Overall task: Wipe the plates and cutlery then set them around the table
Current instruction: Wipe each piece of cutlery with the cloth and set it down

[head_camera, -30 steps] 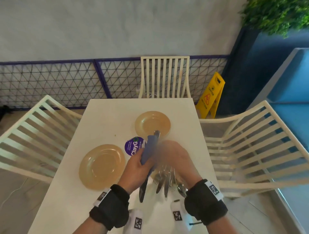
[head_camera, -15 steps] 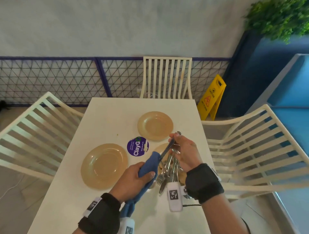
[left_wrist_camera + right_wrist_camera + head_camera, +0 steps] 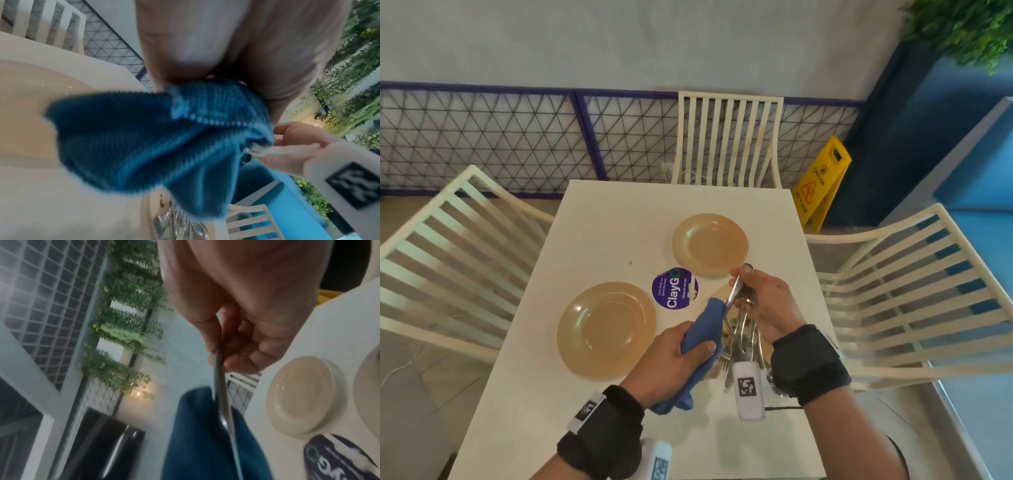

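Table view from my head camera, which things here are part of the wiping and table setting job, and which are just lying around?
Part of the job:
- blue cloth, gripped by the left hand
- piece of cutlery pinched by the right hand
- cutlery bundle
- large plate
- small plate
- table

Just lying about:
- purple ClayGo sticker
- yellow caution sign
- green plant

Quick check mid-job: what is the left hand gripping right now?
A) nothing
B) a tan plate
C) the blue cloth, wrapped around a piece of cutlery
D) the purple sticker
C: the left hand grips the blue cloth, which is wrapped around the lower part of the piece of cutlery that the right hand pinches by its upper end.
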### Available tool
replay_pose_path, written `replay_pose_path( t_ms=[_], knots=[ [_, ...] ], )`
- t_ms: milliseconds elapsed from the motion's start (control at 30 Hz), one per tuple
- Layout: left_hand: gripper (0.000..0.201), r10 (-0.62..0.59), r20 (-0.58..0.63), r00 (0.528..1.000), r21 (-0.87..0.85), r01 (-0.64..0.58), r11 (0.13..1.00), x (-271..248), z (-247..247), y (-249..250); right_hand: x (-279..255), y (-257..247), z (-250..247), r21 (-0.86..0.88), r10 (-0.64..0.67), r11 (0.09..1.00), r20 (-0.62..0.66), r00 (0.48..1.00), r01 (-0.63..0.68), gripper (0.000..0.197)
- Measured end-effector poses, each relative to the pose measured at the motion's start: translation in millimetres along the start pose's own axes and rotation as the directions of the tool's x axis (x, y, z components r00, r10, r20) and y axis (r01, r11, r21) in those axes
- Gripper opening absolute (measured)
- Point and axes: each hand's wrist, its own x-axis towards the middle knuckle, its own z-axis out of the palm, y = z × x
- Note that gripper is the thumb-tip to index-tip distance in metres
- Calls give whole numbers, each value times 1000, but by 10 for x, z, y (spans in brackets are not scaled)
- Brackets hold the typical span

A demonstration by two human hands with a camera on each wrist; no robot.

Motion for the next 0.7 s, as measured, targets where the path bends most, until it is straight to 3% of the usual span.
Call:
replay_pose_path(
  t_ms=[133, 300, 433, 533, 700],
  knots=[
    [10, -24, 92, 995, 47, 20, 999, -3, -110, -116, 76, -6, -47, 24, -12, 1000, -83, 996, 14, 22],
    [12, -37, 43, 998, 36, 36, 999, 94, -210, -164, 53, 302, 288, -10, 57, 998, -42, 997, -58, 26],
    [19, -117, 152, 982, -1, 118, 993, 17, -389, -371, 354, 233, 306, 21, 61, 998, -142, 988, -59, 23],
    [18, -182, 211, 960, 93, 166, 982, -85, -663, -585, 569, 316, 311, 52, 82, 996, -209, 975, -72, 18],
    [10, -290, 110, 951, 113, 278, 954, -249, -1144, -932, 678, 781, 483, -103, 113, 986, -195, 974, -135, 24]
  ],
)
